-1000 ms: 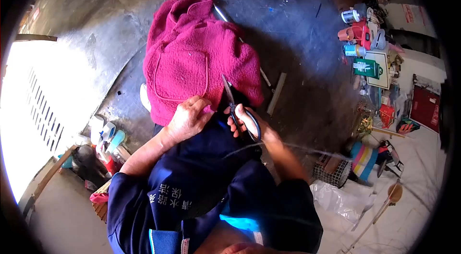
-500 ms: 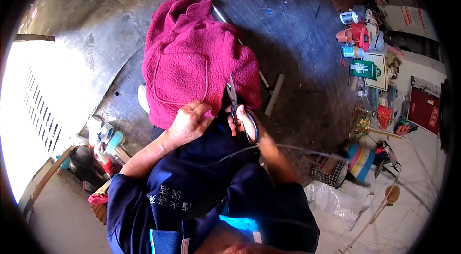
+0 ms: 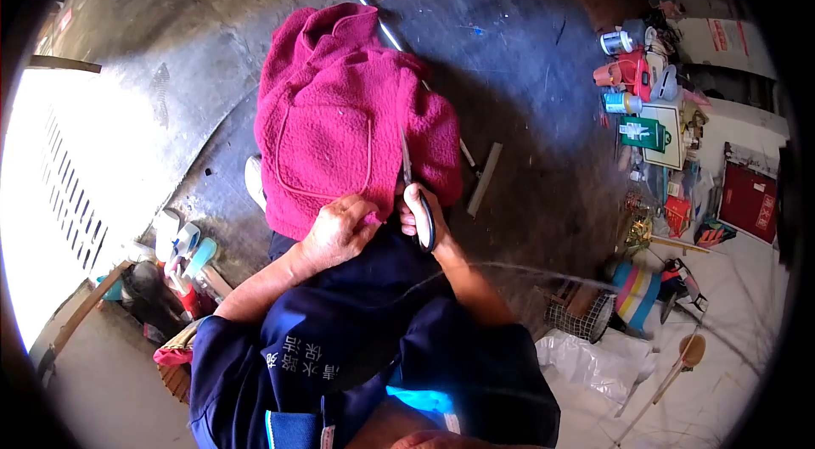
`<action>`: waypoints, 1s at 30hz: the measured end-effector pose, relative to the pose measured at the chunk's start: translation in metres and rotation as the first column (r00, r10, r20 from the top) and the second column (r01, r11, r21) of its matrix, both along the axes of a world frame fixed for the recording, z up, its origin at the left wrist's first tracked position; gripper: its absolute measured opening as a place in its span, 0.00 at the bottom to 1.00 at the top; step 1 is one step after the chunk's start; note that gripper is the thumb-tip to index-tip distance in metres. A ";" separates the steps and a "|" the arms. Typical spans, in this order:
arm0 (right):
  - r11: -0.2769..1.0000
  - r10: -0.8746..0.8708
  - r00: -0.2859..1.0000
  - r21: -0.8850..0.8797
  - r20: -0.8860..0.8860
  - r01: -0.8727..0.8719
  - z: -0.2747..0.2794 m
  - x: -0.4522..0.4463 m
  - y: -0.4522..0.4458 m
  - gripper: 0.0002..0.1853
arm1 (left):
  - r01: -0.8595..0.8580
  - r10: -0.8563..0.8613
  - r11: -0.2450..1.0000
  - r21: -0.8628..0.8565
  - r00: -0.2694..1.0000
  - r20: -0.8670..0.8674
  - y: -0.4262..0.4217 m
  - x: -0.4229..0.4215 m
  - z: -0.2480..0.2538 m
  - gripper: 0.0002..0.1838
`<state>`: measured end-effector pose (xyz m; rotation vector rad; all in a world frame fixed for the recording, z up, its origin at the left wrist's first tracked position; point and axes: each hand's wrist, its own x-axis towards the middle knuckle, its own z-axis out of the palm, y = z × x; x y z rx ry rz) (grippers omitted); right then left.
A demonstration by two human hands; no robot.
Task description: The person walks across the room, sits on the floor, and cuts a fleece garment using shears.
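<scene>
Head view, centre taken as the clock's hub, twelve at the top.

Item: pink fleece garment (image 3: 323, 139), one, with a piped pocket outline. Lies from the hub out towards eleven, near end over the knees in dark blue trousers (image 3: 361, 275); presumably set there because the lap gives it a firm rest within reach of both hands.

Item: left hand (image 3: 340, 232), at eight, near the hub. Fingers pinched on a small bit of the garment's lower edge; probably held so to steady the cloth beside the blades.

Item: right hand (image 3: 422, 207), just below the hub. Grasping scissors (image 3: 407, 167), thumb uppermost, dark handle loop towards six. Blades point to twelve and look nearly together, over the fleece; whether the tips touch it cannot be told. The upright hold seems meant to line the blades up along the cloth.

Item: long-handled tool (image 3: 390, 35), on the floor, partly behind the garment, its flat head towards three.

Sundries: brushes and bottles (image 3: 199, 258), between eight and nine; green box (image 3: 643, 133), between two and three; wire basket (image 3: 581, 317) and plastic bag (image 3: 594, 360), about four, apparently kept aside, clear of the hands.
</scene>
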<state>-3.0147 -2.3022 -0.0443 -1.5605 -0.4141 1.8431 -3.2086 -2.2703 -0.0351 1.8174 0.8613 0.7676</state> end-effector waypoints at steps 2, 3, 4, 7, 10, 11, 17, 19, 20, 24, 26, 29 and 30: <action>1.000 -0.010 0.999 -0.018 0.034 0.010 0.001 -0.002 0.000 0.23 | 0.001 -0.001 1.000 0.007 1.000 0.009 -0.001 -0.002 0.000 0.11; 0.999 -0.021 0.997 -0.037 0.068 0.024 0.001 -0.003 0.000 0.23 | 0.008 -0.008 1.000 0.006 1.000 0.006 -0.001 -0.002 0.001 0.12; 0.999 -0.018 0.998 -0.040 0.067 0.021 0.002 -0.004 0.000 0.23 | 0.015 -0.015 1.000 0.003 1.000 0.003 -0.001 -0.003 0.001 0.12; 0.995 -0.030 0.988 -0.085 0.149 0.043 0.003 -0.004 -0.001 0.24 | 0.007 -0.007 1.000 0.011 1.000 0.026 -0.004 -0.004 -0.006 0.12; 0.996 0.010 0.979 -0.083 0.205 0.008 0.007 -0.002 -0.002 0.24 | -0.002 0.002 1.000 -0.007 1.000 0.011 -0.005 -0.008 -0.005 0.12; 0.995 0.017 0.979 -0.104 0.205 0.004 0.009 0.000 -0.002 0.23 | -0.003 0.003 1.000 -0.009 1.000 0.012 -0.005 -0.010 -0.005 0.12; 0.989 0.068 0.991 -0.137 0.113 -0.052 0.004 0.005 0.005 0.23 | -0.013 0.014 0.998 -0.060 1.000 0.008 -0.007 -0.010 -0.006 0.12; 0.989 0.092 0.990 -0.125 0.107 -0.078 0.002 0.001 0.011 0.23 | -0.014 0.014 0.999 -0.044 1.000 0.020 -0.009 -0.010 -0.010 0.12; 0.991 0.095 0.988 -0.108 0.125 -0.082 0.001 0.000 0.015 0.23 | -0.015 0.016 0.999 -0.044 1.000 0.021 -0.009 -0.011 -0.010 0.12; 0.988 0.120 0.982 -0.116 0.146 -0.103 -0.001 0.000 0.026 0.22 | 0.001 -0.001 0.999 -0.048 1.000 0.001 -0.009 -0.013 -0.009 0.12; 0.985 0.134 0.981 -0.126 0.141 -0.117 -0.002 0.002 0.027 0.23 | -0.005 0.005 0.998 -0.057 1.000 -0.003 -0.010 -0.014 -0.011 0.12; 0.983 0.163 0.970 -0.111 0.182 -0.145 -0.003 0.003 0.025 0.23 | -0.016 0.017 0.998 -0.053 0.999 0.027 -0.011 -0.015 -0.014 0.11; 0.986 0.141 0.967 -0.115 0.213 -0.119 -0.005 0.001 0.024 0.23 | -0.016 0.018 0.999 -0.050 1.000 0.025 -0.011 -0.015 -0.013 0.11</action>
